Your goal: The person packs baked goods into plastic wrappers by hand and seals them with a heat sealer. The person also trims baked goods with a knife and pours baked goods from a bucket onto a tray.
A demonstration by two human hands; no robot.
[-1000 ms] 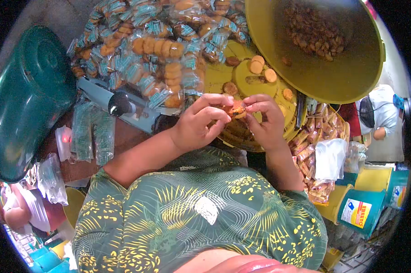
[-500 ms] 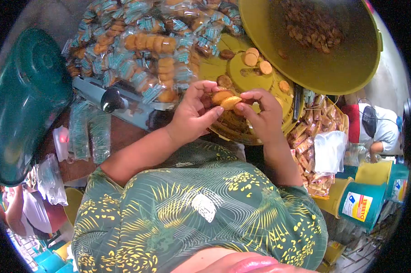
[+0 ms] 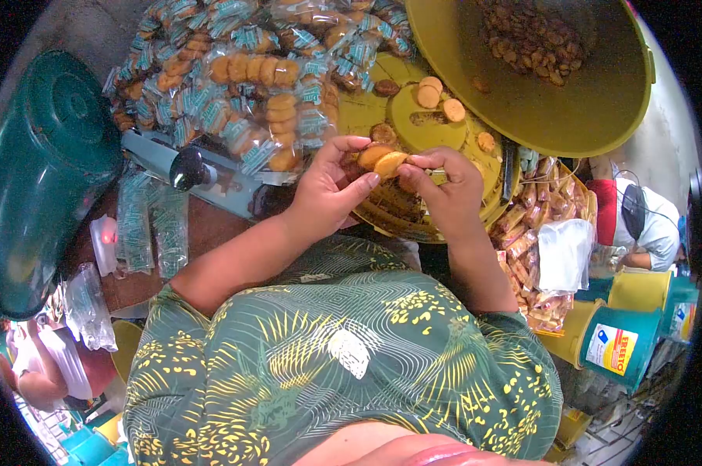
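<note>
My left hand (image 3: 327,185) is closed around a short stack of round golden cookies (image 3: 376,157), held between thumb and fingers. Opposite it, my right hand (image 3: 445,182) pinches the right edge of the front cookie (image 3: 390,164). How many cookies sit in the left palm is hidden by the fingers. Below both hands lies a round yellow lid (image 3: 425,140) with crumbs on it. Loose pale cookies (image 3: 453,110) and a few browner ones (image 3: 386,88) rest on that lid.
Clear packs of cookies (image 3: 250,70) pile up at the back left, by a blue bag sealer (image 3: 234,186). A yellow tub (image 3: 599,116) holds brown cookies. Green bin (image 3: 63,171) at left; wrapped snacks (image 3: 522,225) at right. Other people (image 3: 658,225) are at the sides.
The front cookie and the right fingertips have shifted slightly left, toward the stack in my left hand. At the left edge, another person's arm has moved.
</note>
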